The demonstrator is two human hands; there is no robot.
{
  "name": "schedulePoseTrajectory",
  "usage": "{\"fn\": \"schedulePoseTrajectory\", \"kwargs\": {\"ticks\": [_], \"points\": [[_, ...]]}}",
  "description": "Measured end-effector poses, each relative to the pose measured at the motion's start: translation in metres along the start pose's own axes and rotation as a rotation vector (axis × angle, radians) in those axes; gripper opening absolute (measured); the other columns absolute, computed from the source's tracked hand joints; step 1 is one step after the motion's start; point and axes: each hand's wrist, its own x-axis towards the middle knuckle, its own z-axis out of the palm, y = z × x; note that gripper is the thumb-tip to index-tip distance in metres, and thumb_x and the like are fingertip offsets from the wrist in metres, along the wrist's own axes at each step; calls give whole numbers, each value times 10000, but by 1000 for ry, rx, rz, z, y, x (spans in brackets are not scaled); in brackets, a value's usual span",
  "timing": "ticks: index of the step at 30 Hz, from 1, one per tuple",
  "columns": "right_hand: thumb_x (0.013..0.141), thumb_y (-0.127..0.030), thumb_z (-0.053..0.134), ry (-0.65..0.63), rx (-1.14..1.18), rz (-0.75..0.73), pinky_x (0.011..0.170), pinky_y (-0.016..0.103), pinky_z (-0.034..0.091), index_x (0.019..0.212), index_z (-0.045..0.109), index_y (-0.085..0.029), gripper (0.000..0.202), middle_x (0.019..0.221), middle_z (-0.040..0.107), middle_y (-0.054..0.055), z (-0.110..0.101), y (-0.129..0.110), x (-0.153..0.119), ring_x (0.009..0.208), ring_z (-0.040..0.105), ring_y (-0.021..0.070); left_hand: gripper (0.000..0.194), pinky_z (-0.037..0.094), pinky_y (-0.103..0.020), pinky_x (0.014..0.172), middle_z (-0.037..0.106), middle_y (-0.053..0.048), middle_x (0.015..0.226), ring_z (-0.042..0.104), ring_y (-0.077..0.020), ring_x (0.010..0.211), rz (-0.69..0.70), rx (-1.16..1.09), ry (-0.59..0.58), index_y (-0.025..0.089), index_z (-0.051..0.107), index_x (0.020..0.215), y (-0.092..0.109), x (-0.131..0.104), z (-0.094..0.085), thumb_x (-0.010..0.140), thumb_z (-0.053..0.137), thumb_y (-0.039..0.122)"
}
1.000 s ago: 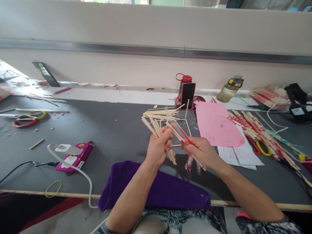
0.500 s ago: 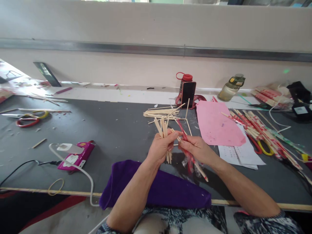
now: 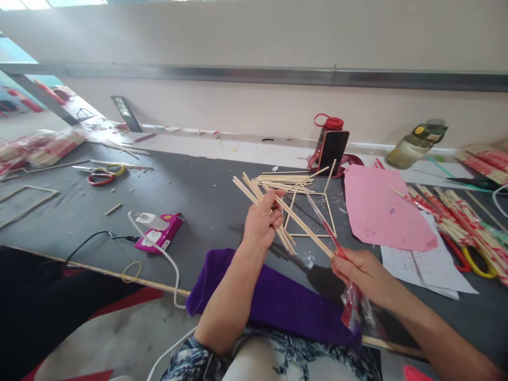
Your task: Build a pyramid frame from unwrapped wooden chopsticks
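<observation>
My left hand (image 3: 262, 219) is closed round a loose bundle of bare wooden chopsticks (image 3: 249, 189), their ends fanning out above and below the fist. Between my two hands stretches a pair of chopsticks (image 3: 305, 226). Its upper end lies at my left fingers, while the lower end is pinched in my right hand (image 3: 359, 271). That right hand also grips crumpled red and clear plastic wrappers (image 3: 351, 307), which hang below the fingers. Behind the hands lie a pile of bare chopsticks (image 3: 286, 182) and a stick frame (image 3: 332, 214) on the dark table (image 3: 198, 211).
Purple cloth (image 3: 293, 301) covers the near table edge. To the right are pink paper (image 3: 384, 211), wrapped chopsticks (image 3: 456, 217) and yellow-red scissors (image 3: 480, 262). A phone (image 3: 333, 153) leans on a red-capped bottle (image 3: 334, 124). A corded pink box (image 3: 170, 230) and scissors (image 3: 103, 174) lie left.
My right hand has moved right and towards me, away from the left, and the pair of chopsticks now spans the gap. The view has swung left.
</observation>
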Motion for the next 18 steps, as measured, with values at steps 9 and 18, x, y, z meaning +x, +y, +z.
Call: {"fn": "schedulePoseTrajectory", "kwargs": {"ticks": [9,18], "points": [[918,-345,381,61,-67,-28,525,225,270,632,441,-190,331,552,399,-48,1,-10,13,533,396,96,314,359,-152,431,464,38,576,385,-16,428,-62,183,-144,107,642,752,-17,-10,11,757,679,419],[907,-435,381,376,-16,65,604,247,377,652,520,-186,383,619,541,-12,-65,25,-9,588,492,114,260,443,-181,460,401,78,528,379,-40,399,-149,-86,-180,183,494,764,1,-4,10,840,589,413]]}}
